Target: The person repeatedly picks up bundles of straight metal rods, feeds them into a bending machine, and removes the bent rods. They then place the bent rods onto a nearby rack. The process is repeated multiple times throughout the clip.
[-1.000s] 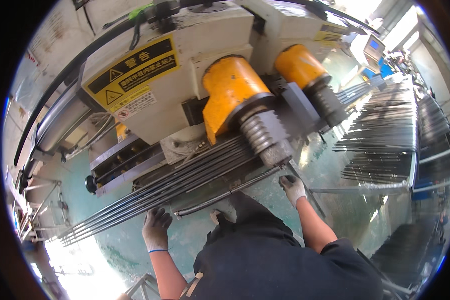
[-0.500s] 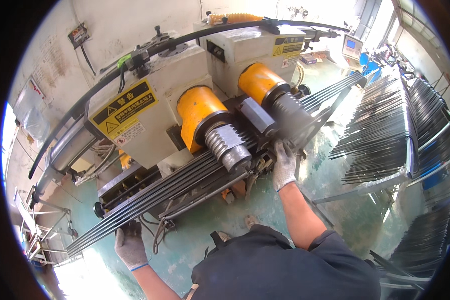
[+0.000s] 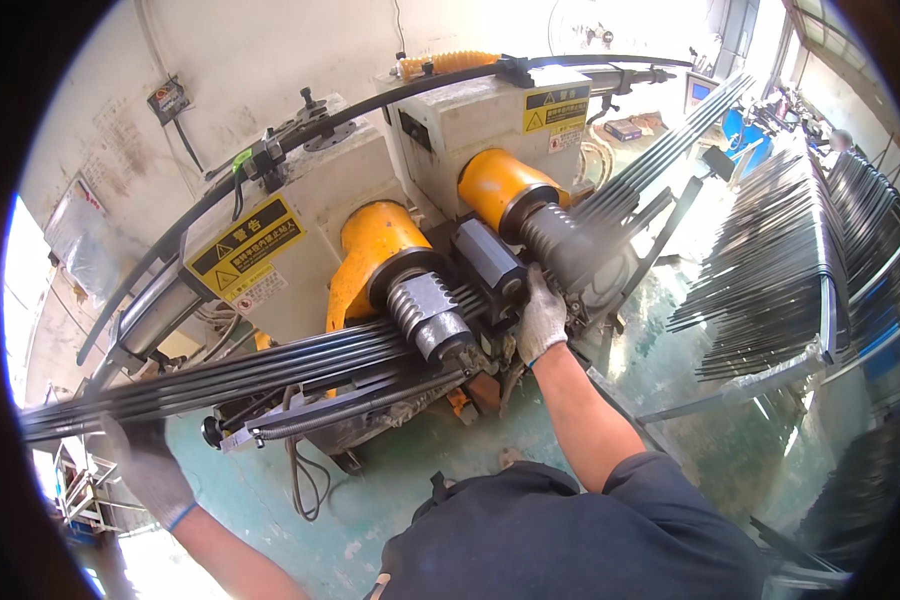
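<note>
Farther left than earlier, the gloved left grip (image 3: 148, 465) meets the raised dark rods (image 3: 270, 368) from below, probably propping their overhang; I cannot tell its closure. The right grip (image 3: 543, 320), closure also unclear, reaches the hexagonal block (image 3: 488, 254) between ribbed spindles (image 3: 422, 300).

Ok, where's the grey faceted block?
Just right of centre in the head view, the block sits between two ribbed shafts, left of the right hand.

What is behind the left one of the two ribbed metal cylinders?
Dark rods run in behind it from the left, and short stretches show past its right side. The cylinder covers the part between, so how many continue cannot be seen.
</note>
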`<act>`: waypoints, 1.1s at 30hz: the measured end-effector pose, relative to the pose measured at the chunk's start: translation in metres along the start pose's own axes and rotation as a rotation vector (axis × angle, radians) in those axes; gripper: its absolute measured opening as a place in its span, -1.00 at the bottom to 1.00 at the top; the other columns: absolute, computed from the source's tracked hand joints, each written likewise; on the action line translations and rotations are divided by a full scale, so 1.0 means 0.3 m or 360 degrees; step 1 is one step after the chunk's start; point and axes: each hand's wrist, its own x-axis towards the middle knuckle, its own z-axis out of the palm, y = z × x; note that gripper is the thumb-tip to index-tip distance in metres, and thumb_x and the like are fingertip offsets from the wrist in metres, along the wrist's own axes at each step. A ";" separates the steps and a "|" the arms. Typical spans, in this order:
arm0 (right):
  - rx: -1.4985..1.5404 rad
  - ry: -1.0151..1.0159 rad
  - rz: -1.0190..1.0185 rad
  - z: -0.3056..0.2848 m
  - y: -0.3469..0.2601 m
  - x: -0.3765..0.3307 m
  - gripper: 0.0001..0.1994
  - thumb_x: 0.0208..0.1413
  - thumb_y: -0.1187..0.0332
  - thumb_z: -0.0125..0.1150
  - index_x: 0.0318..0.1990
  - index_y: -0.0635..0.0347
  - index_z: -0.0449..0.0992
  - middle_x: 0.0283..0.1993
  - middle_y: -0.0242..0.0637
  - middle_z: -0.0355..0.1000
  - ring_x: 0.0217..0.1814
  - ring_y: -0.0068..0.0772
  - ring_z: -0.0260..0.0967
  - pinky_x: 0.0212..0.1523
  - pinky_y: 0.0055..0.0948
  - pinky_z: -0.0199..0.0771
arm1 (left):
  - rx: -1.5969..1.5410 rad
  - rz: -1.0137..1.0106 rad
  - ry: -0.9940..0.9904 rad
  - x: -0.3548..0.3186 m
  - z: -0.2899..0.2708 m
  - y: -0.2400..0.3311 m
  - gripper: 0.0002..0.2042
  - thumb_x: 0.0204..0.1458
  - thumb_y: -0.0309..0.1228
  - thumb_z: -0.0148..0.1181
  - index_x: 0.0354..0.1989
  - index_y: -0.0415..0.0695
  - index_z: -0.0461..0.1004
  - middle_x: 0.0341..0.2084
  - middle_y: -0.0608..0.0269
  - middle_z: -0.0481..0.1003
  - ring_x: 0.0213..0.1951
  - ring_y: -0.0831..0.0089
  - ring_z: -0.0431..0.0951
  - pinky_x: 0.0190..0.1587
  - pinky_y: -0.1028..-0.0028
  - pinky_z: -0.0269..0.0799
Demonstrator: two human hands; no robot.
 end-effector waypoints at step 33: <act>-0.0389 -0.0207 -0.0129 -0.031 -0.022 0.145 -0.64 0.35 0.43 0.34 0.25 0.33 0.60 0.18 -0.18 0.60 0.18 -0.28 0.55 0.19 -0.27 0.56 | 0.0836 0.0634 -0.1032 -0.122 1.097 0.046 -0.57 0.16 -0.27 0.44 0.10 -0.32 0.61 -0.26 0.17 0.66 -0.18 0.38 0.68 -0.02 0.39 0.59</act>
